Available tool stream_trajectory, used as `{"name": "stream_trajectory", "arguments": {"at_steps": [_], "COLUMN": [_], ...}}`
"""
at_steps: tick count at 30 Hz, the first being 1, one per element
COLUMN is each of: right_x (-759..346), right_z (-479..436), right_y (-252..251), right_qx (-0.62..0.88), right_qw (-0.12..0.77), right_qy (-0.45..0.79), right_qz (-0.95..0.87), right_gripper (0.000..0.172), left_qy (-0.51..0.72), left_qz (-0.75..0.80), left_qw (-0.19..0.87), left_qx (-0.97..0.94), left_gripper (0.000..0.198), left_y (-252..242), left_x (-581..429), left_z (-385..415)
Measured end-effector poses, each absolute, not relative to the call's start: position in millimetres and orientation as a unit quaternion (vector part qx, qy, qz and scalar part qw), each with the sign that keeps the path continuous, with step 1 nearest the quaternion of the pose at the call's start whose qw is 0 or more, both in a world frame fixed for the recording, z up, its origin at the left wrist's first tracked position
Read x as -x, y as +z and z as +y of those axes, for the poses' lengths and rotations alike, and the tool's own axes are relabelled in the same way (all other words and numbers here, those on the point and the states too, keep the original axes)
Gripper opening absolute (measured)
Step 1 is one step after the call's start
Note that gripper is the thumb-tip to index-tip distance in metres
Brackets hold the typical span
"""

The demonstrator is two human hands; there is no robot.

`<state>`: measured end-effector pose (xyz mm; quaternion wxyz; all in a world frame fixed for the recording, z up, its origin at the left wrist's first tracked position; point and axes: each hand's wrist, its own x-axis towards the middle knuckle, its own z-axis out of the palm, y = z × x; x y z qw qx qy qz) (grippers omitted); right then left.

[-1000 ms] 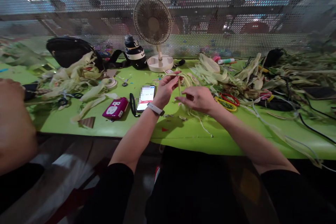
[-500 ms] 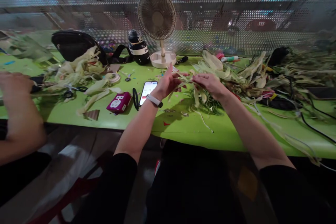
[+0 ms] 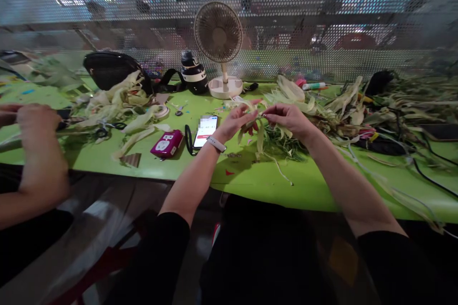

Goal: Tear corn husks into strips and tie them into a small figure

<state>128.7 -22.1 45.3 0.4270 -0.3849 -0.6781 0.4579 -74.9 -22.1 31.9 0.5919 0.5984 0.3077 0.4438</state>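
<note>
My left hand is closed on pale green corn husk strips, which hang down from between the fingers. Close beside it, my right hand pinches the same strips at their upper part, thumb and fingertips together. Behind and below the right hand lies a heap of shredded green husk on the green table. A thin white string trails from the heap toward the front edge. Left of my wrist lies a phone with a lit timer screen.
A white fan stands behind my hands, beside a black bottle. A magenta case and scissors lie to the left. Husk piles and cables cover the right. A co-worker's hands are at far left.
The view has shifted slightly, so the table items sit lower and further right. My left fingers have closed in from a more spread pose, and the husk strips now hang downward.
</note>
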Motion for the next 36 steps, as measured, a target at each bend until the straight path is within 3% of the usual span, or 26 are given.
{"name": "stream_trajectory", "arguments": {"at_steps": [4,7,11,15,20,25,31,36], "right_x": [-124.4,-115.6,-99.2,-86.9,-84.3,-95.4,-115.9,-113.7], "right_z": [-28.3,-43.0,-52.2,-46.0,-47.6,-44.9,-30.2,-27.4], "right_y": [45.8,48.5,41.4,25.1,21.0,32.1,36.1,31.7], "right_qx": [0.456,0.504,0.544,0.468,0.446,0.462,0.434,0.409], "right_qw": [0.530,0.457,0.314,0.348,0.379,0.368,0.407,0.419], "right_qy": [0.191,0.073,0.174,0.383,0.474,0.448,0.165,0.280], "right_qz": [-0.689,-0.729,-0.758,-0.716,-0.658,-0.671,-0.787,-0.760], "right_gripper": [0.023,0.031,0.040,0.030,0.026,0.023,0.019,0.020], "left_qy": [0.484,0.511,0.564,0.556,0.541,0.549,0.526,0.512], "left_qz": [0.281,0.271,0.274,0.279,0.267,0.281,0.309,0.287], "left_qw": [0.638,0.652,0.631,0.625,0.608,0.574,0.550,0.585], "left_qx": [-0.529,-0.491,-0.456,-0.471,-0.516,-0.539,-0.571,-0.559], "left_gripper": [0.033,0.019,0.006,0.021,0.035,0.027,0.021,0.020], "left_y": [22.1,19.4,22.0,21.3,15.9,20.7,23.6,19.4], "left_x": [64.5,60.2,58.0,57.8,62.6,73.1,75.8,74.5], "left_z": [-17.5,-15.2,-16.0,-16.6,-10.2,-5.0,-5.2,-4.5]}}
